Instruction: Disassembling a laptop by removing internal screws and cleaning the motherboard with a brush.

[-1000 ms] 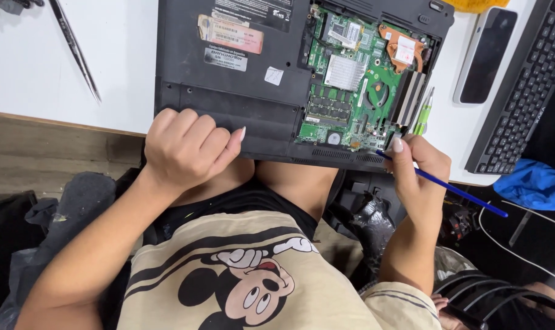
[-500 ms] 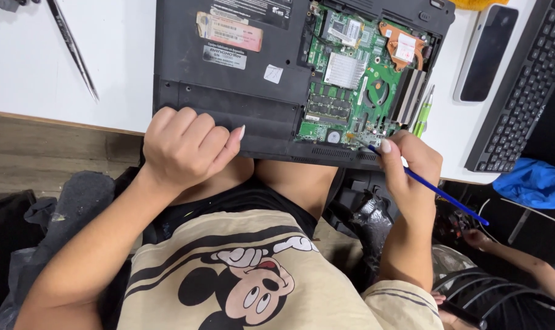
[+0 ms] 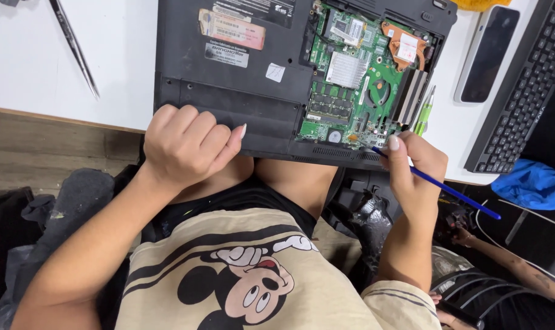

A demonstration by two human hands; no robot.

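Observation:
An upturned black laptop [image 3: 228,104] lies on the white table with its bottom cover off, baring a green circuit board [image 3: 363,79] with a silver heat sink and a copper piece. My left hand [image 3: 189,143] is curled in a loose fist against the laptop's near edge, holding nothing that I can see. My right hand [image 3: 415,165] grips a thin blue tool [image 3: 448,190] like a pen. Its tip touches the near right corner of the board.
Long metal tweezers [image 3: 76,49] lie on the white table [image 3: 39,67] at the left. A phone [image 3: 488,55] and a black keyboard [image 3: 528,91] sit at the right, with a green pen [image 3: 425,113] beside the laptop. Blue cloth [image 3: 531,183] and another person's arm [image 3: 509,260] are lower right.
My right hand has moved up and left, bringing the blue tool's tip from the laptop's edge onto the board's corner. My left hand has stayed put.

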